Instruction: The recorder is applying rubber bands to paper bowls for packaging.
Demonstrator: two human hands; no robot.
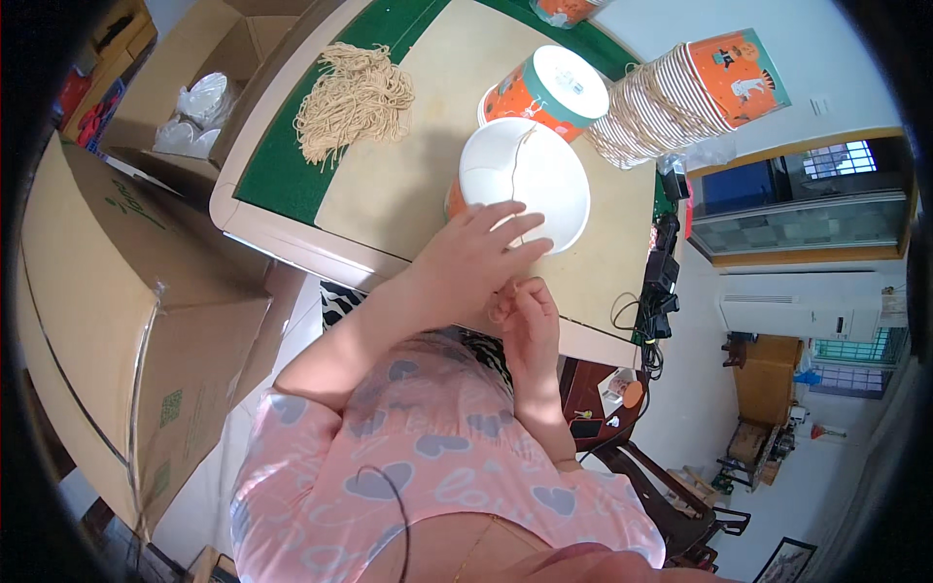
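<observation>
A white paper bucket (559,199) with an orange outside lies tilted on the table before me, its mouth toward me. A thin beige string (515,175) crosses its mouth and runs down behind my fingers. My left hand (476,248) rests at the bucket's near rim, fingers spread and stretched over the opening; its thumb is mostly hidden. Just below, my right hand (530,325) is closed in a pinch near the bucket's edge, with what looks like the string's end at its fingertips.
Behind stands an upturned orange and green bucket (569,87), beside a long nested stack of buckets (671,102) with strings. A pile of cut beige strings (355,102) lies at the far left. Cardboard boxes (185,369) stand left of the table; black power adapters (663,272) line its right edge.
</observation>
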